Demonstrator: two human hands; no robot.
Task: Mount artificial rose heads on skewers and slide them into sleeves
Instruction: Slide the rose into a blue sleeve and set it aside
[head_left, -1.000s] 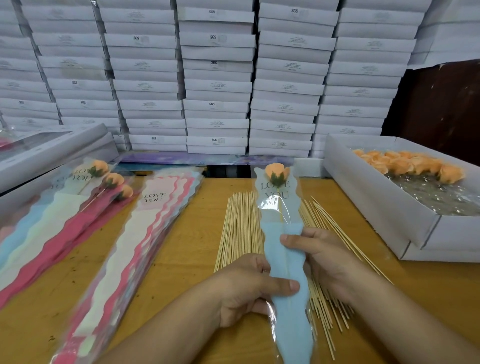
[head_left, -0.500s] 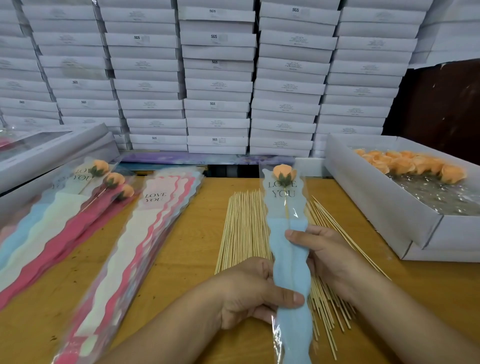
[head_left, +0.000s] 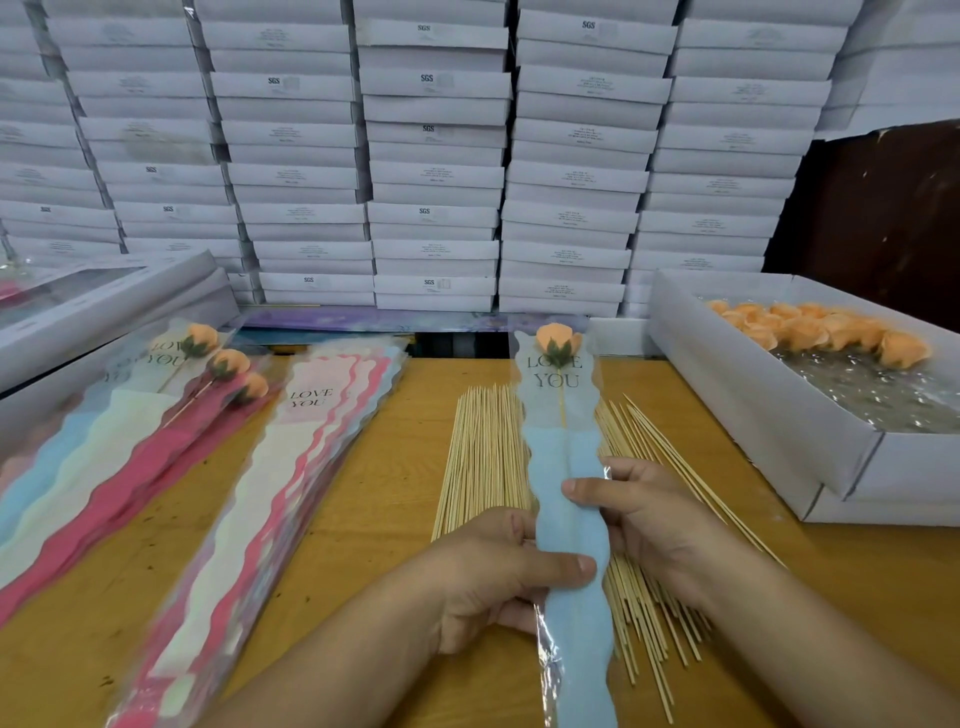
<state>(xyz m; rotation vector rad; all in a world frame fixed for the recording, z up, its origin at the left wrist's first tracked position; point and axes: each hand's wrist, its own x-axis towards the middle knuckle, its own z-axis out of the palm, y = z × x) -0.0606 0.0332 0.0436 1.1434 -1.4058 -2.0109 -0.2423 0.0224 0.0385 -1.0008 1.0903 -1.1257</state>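
Head view: you've got the blue sleeve (head_left: 569, 525) pinched in both hands, lengthwise over the loose skewer pile (head_left: 485, 457). Left hand (head_left: 488, 577) has its thumb clamped across the front of the sleeve low down, fingers curled behind it. Right hand (head_left: 636, 512) has its thumb pressed on the front higher up, fingers wrapped behind. Two grips along the length make sense: the film is floppy, so you need both to keep it straight and to feel the stick inside.

Peach rose head (head_left: 557, 338) sits at the sleeve's clear top, just above the "LOVE YOU" print, with its skewer (head_left: 562, 410) running down under the blue panel. Looks fully seated, so my read is this one is done or nearly so.

Finished sleeved roses (head_left: 208, 364) lie fanned at far left, likely where this one goes. Empty sleeve stack (head_left: 311, 441) is beside them, within your left reach. Open white box (head_left: 753, 410) on the right holds the remaining rose heads (head_left: 821, 332), bunched at its far end. Stacked white cartons (head_left: 431, 156) form the back wall.
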